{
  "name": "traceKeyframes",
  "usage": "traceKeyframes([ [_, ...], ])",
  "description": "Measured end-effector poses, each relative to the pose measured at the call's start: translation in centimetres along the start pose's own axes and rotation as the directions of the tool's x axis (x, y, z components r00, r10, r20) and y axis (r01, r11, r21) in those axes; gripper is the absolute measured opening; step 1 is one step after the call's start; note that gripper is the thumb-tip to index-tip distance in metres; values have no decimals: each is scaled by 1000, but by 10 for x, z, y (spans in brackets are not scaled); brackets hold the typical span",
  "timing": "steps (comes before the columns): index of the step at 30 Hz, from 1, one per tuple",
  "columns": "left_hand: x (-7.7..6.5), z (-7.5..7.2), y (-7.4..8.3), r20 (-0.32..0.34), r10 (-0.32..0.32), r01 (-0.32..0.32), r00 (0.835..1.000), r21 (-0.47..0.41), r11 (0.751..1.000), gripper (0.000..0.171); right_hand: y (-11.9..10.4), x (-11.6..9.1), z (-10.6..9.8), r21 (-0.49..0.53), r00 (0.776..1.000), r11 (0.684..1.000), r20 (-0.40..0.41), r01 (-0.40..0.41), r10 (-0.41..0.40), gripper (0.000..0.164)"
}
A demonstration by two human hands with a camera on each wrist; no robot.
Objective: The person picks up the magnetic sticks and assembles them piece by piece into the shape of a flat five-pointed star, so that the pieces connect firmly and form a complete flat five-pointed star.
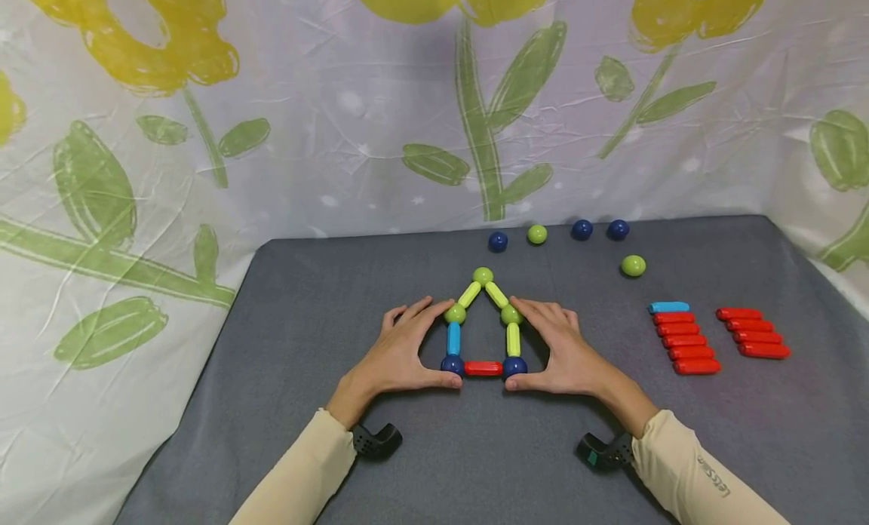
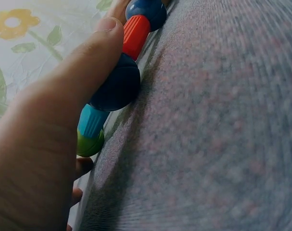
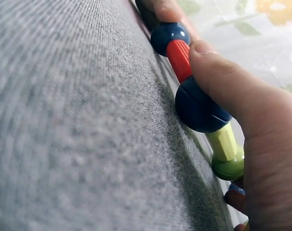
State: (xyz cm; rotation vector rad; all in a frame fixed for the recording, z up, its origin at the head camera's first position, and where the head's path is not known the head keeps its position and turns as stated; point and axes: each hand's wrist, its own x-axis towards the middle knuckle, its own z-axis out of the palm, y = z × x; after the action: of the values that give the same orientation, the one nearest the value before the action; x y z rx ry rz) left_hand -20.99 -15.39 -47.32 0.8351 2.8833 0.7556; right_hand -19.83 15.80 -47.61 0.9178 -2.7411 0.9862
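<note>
A house-shaped frame of magnetic building sticks and balls lies flat on the grey cloth. A lime ball (image 1: 483, 276) tops it, and two yellow-green sticks slope down to two more lime balls. A light-blue stick (image 1: 453, 339) makes the left side, a yellow-green stick (image 1: 513, 340) the right. A red stick (image 1: 483, 368) joins two dark-blue balls at the bottom. My left hand (image 1: 406, 350) holds the left side, thumb at the lower blue ball (image 2: 116, 85), fingertips by the lime ball. My right hand (image 1: 566, 351) holds the right side likewise, thumb against its blue ball (image 3: 198, 107).
Beyond the frame lie three dark-blue balls (image 1: 498, 241) and two lime balls (image 1: 634, 265). At the right, several red sticks (image 1: 689, 352) lie in two columns, a light-blue stick (image 1: 669, 307) heading one. A flowered white sheet (image 1: 353, 133) hangs behind the grey-covered table (image 1: 326, 283).
</note>
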Motion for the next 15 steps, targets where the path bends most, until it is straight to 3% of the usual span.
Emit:
traceKeyframes([
  [15, -1, 1, -1, -15, 6, -6, 1000, -6, 1000, 118, 0, 1, 0, 18, 1000, 1000, -1, -6, 6, 119],
])
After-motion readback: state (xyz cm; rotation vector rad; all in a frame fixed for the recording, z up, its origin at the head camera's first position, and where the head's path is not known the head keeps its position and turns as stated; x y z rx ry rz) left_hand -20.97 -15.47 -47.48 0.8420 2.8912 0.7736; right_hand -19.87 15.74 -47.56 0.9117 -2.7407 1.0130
